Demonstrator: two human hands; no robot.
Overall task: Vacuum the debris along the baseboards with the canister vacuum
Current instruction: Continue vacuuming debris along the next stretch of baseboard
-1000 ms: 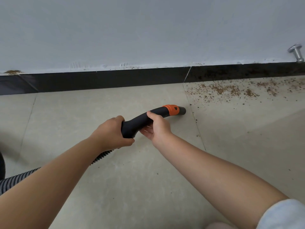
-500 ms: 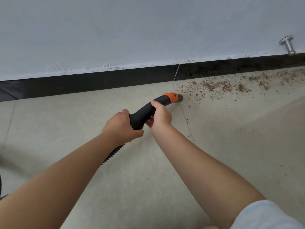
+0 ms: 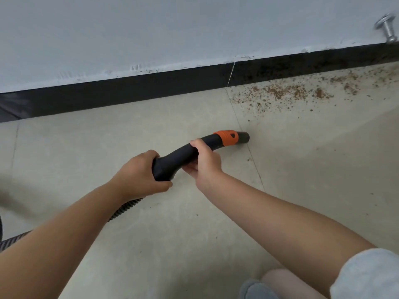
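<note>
A black curved vacuum hose handle (image 3: 179, 157) with an orange collar (image 3: 226, 138) and a grey open nozzle end (image 3: 244, 138) points right, low over the beige tiled floor. My left hand (image 3: 140, 173) grips the rear of the handle where the ribbed hose (image 3: 124, 210) joins it. My right hand (image 3: 205, 161) grips the handle just behind the orange collar. Brown crumbly debris (image 3: 287, 92) lies scattered on the floor along the black baseboard (image 3: 151, 89), up and to the right of the nozzle, a short gap away.
A metal door stop (image 3: 387, 30) sticks out of the grey wall at the top right. The hose trails off to the lower left edge (image 3: 10, 240). My knee and a grey slipper (image 3: 257, 288) show at the bottom right.
The view has tilted and the nozzle has drawn back from the baseboard; it now sits farther from the debris. Both hands keep their grip on the handle.
</note>
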